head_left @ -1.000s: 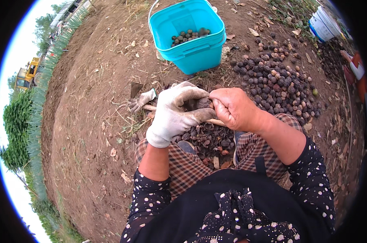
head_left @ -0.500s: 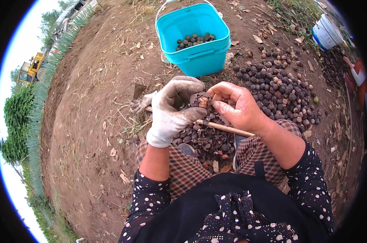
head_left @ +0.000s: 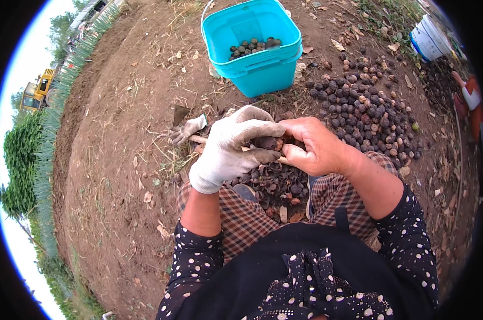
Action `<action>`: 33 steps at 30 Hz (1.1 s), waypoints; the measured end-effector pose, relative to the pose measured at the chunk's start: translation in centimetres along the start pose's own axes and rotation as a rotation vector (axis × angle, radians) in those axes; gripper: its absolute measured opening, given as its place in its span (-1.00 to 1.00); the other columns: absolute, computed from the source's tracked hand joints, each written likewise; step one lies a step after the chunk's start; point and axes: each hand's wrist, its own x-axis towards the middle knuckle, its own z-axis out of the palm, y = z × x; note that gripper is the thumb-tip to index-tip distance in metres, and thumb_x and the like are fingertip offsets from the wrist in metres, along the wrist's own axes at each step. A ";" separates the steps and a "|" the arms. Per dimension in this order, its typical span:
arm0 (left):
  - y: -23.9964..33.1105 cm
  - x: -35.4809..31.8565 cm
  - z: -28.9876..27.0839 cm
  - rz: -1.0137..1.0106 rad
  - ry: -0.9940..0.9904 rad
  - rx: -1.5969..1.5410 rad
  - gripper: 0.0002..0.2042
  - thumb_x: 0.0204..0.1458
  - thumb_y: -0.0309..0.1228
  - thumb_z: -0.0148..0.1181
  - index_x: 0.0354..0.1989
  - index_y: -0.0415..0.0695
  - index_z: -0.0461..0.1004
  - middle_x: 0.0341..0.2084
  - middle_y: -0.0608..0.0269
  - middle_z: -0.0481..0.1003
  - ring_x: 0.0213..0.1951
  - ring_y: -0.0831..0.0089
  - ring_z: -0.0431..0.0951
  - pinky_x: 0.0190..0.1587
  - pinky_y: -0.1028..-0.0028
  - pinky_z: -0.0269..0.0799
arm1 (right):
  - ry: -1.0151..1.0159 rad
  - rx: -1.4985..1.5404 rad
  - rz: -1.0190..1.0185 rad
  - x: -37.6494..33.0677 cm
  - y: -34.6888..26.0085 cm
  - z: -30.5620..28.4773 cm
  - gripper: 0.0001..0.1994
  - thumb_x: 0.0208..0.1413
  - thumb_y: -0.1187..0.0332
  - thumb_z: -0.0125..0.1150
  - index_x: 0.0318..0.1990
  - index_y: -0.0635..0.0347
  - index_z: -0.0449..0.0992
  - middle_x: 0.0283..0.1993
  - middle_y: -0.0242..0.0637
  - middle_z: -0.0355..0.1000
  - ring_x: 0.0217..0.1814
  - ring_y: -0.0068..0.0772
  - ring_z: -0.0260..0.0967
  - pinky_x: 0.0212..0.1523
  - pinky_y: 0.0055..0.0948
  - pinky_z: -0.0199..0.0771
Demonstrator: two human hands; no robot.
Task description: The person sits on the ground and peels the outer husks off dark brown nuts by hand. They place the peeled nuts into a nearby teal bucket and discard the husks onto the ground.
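Holding a dark nut [head_left: 267, 143] between them, the gloved left hand [head_left: 236, 146] and the bare right hand [head_left: 312, 145] meet just this side of the blue bucket [head_left: 262, 69]; both sets of fingers are curled tight round the nut. A thin stick [head_left: 241, 149] runs under the hands. Near the bucket's right lies a heap of nuts [head_left: 366, 114]; more sit inside the bucket. A spare glove [head_left: 187, 129] lies to the bucket's lower left.
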 end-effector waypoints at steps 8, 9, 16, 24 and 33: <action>0.3 -0.1 0.0 -0.038 0.091 -0.248 -0.60 -0.16 -0.43 0.53 -0.11 -0.26 0.62 -0.22 0.12 0.59 -0.22 0.41 0.60 -0.15 0.44 0.52 | 0.011 0.519 0.362 -0.1 -1.0 0.3 -0.79 -0.02 0.59 -0.10 -0.38 0.33 0.53 -0.59 -0.41 0.41 -0.60 -0.67 0.29 -0.55 -0.51 0.32; 0.0 -0.1 0.2 -0.080 0.137 -0.404 -0.55 -0.02 -0.26 0.49 -0.05 -0.33 0.56 -0.18 0.05 0.59 -0.15 0.37 0.60 -0.08 0.40 0.54 | 0.022 0.517 0.370 0.1 -1.3 0.0 -0.81 0.01 0.57 -0.08 -0.38 0.32 0.53 -0.57 -0.41 0.41 -0.58 -0.67 0.29 -0.53 -0.51 0.32; 0.1 -0.4 0.2 -0.237 0.181 -0.718 -0.50 -0.09 -0.47 0.50 0.06 -0.28 0.50 0.00 0.07 0.52 -0.08 0.43 0.59 -0.07 0.48 0.57 | 0.136 0.160 0.115 0.3 -1.9 -0.7 -0.79 0.18 0.31 0.16 -0.24 0.31 0.52 -0.40 -0.20 0.45 -0.38 -0.46 0.38 -0.30 -0.38 0.43; -0.8 -0.3 1.3 -0.068 0.118 -0.162 -0.48 -0.35 -0.68 0.55 -0.08 -0.26 0.59 -0.03 0.09 0.49 -0.10 0.47 0.57 -0.12 0.53 0.53 | 0.126 0.091 0.067 0.1 -0.3 0.3 -0.77 -0.04 0.47 0.07 -0.20 0.34 0.49 -0.45 -0.14 0.44 -0.44 -0.36 0.37 -0.33 -0.31 0.42; -0.2 -0.7 1.1 -0.245 0.152 -0.663 -0.49 -0.01 -0.20 0.49 0.02 -0.29 0.52 -0.07 0.06 0.54 -0.24 0.41 0.61 -0.27 0.50 0.59 | 0.114 0.127 0.181 0.3 -0.9 0.2 -0.76 -0.08 0.54 0.00 -0.25 0.36 0.55 -0.42 -0.06 0.48 -0.41 -0.31 0.46 -0.27 -0.33 0.48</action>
